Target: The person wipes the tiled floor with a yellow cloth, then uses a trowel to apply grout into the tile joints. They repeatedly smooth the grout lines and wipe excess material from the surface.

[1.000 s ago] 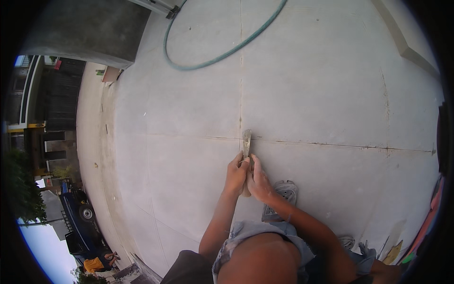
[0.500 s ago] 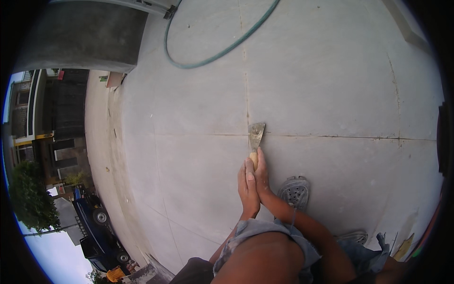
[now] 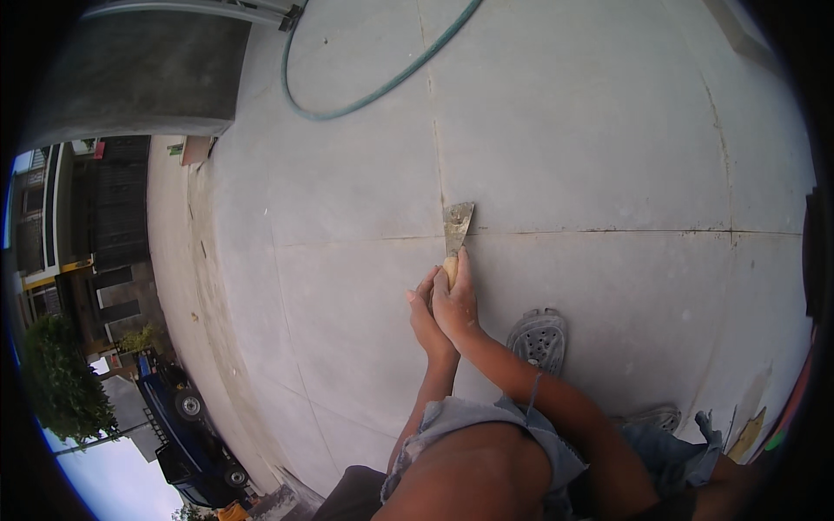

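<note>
A putty knife with a worn, stained metal blade and a pale wooden handle points away from me over the grey concrete floor. My right hand is closed round its handle, one finger stretched along the side towards the blade. Pressed close on the left, my left hand has its thumb standing apart and its other fingers partly hidden behind the right hand. The blade's far end lies by the crossing of two joint lines in the floor; whether it touches the concrete I cannot tell.
A green hose curves over the floor ahead. My grey clog rests right of my hands, below my bare knee. A dark grey wall block stands far left, with a blue truck beyond the floor's left edge.
Both hands and the putty knife have shifted slightly left and away from me. The left hand, earlier laid over the right, has slid to its left side and its thumb has spread.
</note>
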Demonstrator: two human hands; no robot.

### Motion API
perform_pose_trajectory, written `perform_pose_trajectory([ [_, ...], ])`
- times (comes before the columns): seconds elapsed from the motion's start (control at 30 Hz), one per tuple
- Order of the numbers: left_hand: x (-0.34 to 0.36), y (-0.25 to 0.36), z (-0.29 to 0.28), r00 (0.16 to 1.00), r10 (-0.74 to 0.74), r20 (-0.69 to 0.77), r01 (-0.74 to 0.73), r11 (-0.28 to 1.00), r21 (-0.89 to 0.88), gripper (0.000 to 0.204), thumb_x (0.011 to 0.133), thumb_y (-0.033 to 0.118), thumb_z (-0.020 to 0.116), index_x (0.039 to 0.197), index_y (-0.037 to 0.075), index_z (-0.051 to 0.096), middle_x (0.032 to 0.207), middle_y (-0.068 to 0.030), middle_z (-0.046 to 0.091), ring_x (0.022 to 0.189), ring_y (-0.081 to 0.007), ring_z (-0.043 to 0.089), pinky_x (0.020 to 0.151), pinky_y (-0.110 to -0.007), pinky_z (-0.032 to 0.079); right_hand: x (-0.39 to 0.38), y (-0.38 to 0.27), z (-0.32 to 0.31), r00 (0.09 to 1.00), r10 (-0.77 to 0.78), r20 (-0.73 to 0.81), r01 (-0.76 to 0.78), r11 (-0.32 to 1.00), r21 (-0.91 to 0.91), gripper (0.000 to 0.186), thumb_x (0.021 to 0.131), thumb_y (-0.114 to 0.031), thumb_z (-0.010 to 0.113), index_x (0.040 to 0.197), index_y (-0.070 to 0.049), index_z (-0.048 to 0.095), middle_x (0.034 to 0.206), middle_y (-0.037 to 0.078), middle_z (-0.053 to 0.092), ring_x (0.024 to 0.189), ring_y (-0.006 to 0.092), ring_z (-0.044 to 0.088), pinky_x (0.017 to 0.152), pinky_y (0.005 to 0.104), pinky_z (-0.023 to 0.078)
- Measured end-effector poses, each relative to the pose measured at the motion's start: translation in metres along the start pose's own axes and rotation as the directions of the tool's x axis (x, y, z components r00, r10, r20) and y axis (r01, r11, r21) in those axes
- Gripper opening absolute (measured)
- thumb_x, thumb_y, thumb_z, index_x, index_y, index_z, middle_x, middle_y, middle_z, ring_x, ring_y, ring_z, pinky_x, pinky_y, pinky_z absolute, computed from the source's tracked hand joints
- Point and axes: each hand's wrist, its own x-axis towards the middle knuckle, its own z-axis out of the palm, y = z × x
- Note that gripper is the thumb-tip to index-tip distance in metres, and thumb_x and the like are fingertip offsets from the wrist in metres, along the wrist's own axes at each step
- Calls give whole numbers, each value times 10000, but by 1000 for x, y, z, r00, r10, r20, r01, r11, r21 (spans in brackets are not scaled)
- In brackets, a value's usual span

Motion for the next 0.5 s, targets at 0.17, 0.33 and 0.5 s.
perform_pose_trajectory([
  [0.17, -9, -5, -4, 998, -21, -51, 23, 999, 39, 732, 1162, 516, 176, 1439, -29, 579, 1413, -194, 635, 1327, -295, 586, 1167, -397, 417, -10, 0, -6, 998, 31, 49, -30, 999, -18, 684, 1045, -196, 509, 1619, 48, 230, 1222, 333, 664, 1118, 484, 676, 966, 523, 533],
  [0.33, 4, -6, 4, 997, -76, -31, 73, 992, -105, 714, 1168, 487, 192, 1443, -59, 561, 1421, -216, 625, 1333, -307, 590, 1168, -412, 414, 5, 17, 7, 993, -102, -65, 96, 992, -81, 695, 1034, -189, 515, 1622, 51, 233, 1267, 329, 649, 1143, 477, 674, 991, 511, 533],
  [0.5, -11, -5, 3, 996, -46, -82, 48, 999, 24, 714, 1159, 530, 200, 1433, -8, 580, 1397, -187, 634, 1285, -276, 609, 1121, -391, 464, -9, 5, -9, 999, 20, 47, -18, 999, -33, 690, 1038, -193, 503, 1625, 48, 230, 1294, 339, 636, 1153, 484, 670, 995, 508, 541],
])
